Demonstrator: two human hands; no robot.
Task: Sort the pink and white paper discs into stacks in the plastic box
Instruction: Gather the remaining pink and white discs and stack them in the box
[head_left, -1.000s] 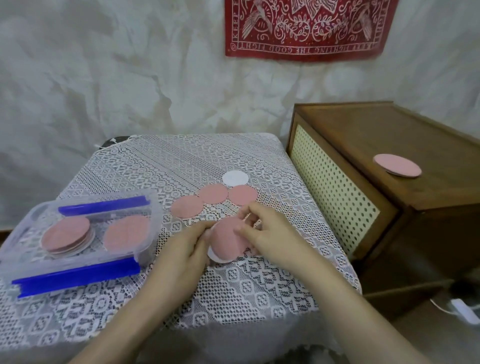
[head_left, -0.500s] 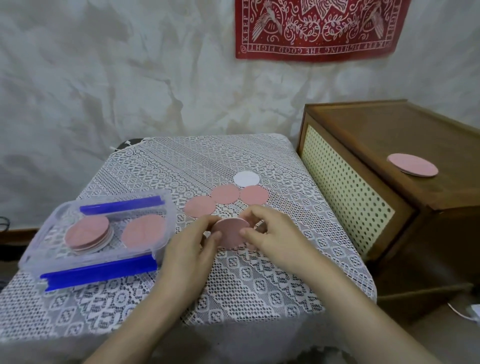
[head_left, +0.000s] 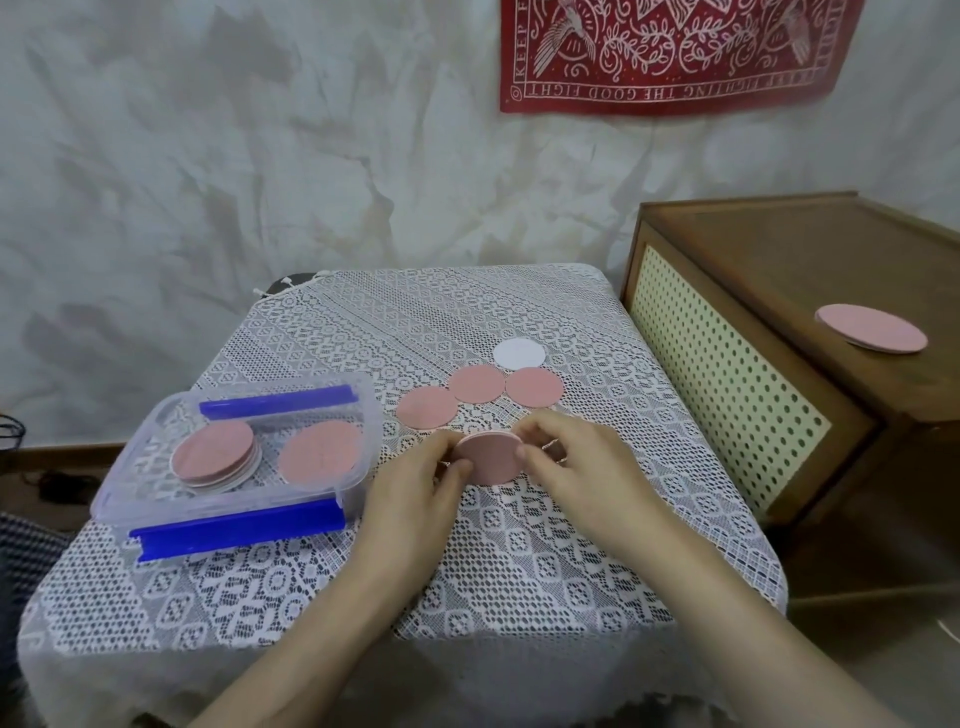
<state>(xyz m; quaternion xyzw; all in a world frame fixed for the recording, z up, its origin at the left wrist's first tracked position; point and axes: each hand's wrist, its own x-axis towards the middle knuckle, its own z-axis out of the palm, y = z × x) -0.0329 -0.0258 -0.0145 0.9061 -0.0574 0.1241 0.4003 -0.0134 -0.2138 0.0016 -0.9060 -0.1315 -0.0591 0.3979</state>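
Pinching pink disc stack (head_left: 489, 457) between both hands' fingers (head_left: 527, 451) — above tablecloth (head_left: 519, 561).

A table (head_left: 519, 613) draped in a white lace cloth (head_left: 519, 312) carries a clear plastic box (head_left: 366, 452) on its left part. Right of the box, three pink discs (head_left: 477, 383) lie flat on the cloth in an edge-to-edge row. A white disc (head_left: 519, 354) lies just behind the end of the row farthest from the box. Closer to the box's right wall, a pink-topped stack (head_left: 488, 460) sits low and possibly rests on the cloth.
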